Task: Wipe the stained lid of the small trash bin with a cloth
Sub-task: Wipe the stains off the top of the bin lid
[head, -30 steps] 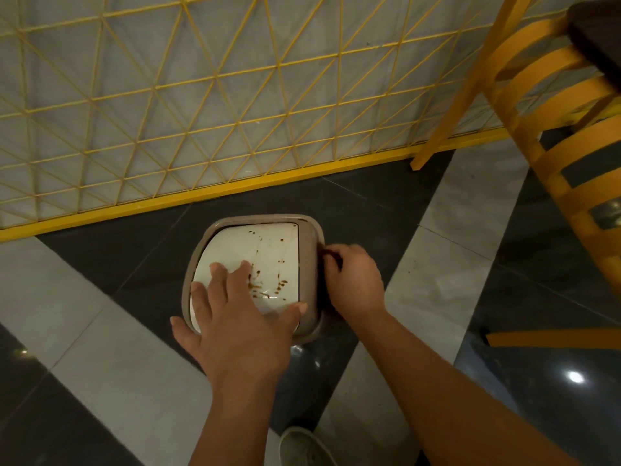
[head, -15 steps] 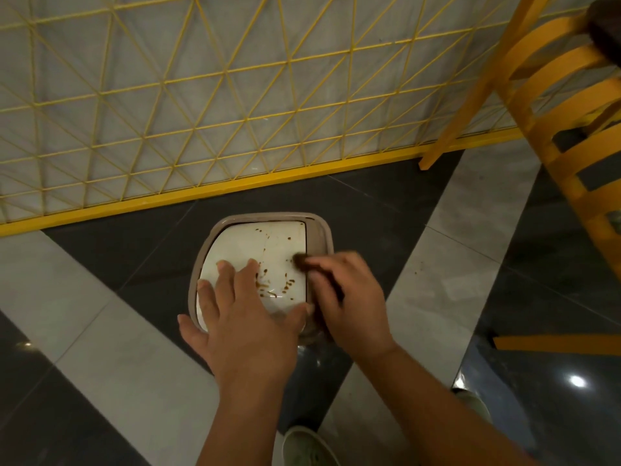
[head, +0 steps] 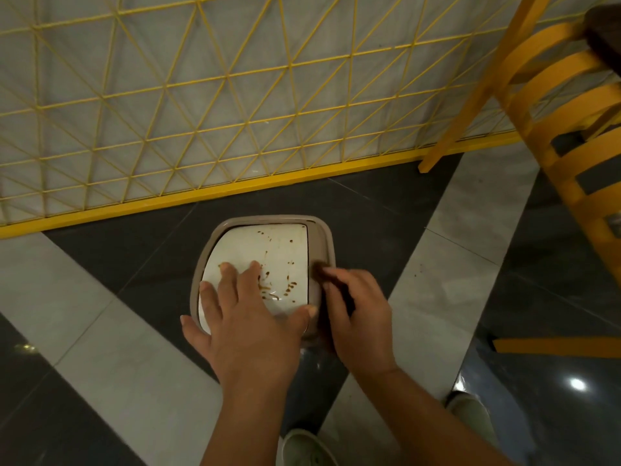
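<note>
A small trash bin [head: 321, 230] with a taupe rim stands on the floor below me. Its white lid [head: 272, 253] carries brown stains, thickest near the middle and lower right. My left hand [head: 248, 317] lies flat and spread on the lid's near left part. At the bin's right rim, my right hand [head: 356, 317] is closed around a dark brown cloth [head: 322, 272], whose tip touches the rim beside the lid. Most of the cloth is hidden in the fist.
A yellow wire-grid partition [head: 235, 112] with a yellow base bar runs behind the bin. A yellow slatted chair [head: 554, 105] stands at the right. The floor is grey and dark tiles. My shoes [head: 307, 449] show at the bottom.
My right hand came from the bin's right rim onto the lid with the cloth, then drew back to the right rim. My left hand has stayed flat on the lid.
</note>
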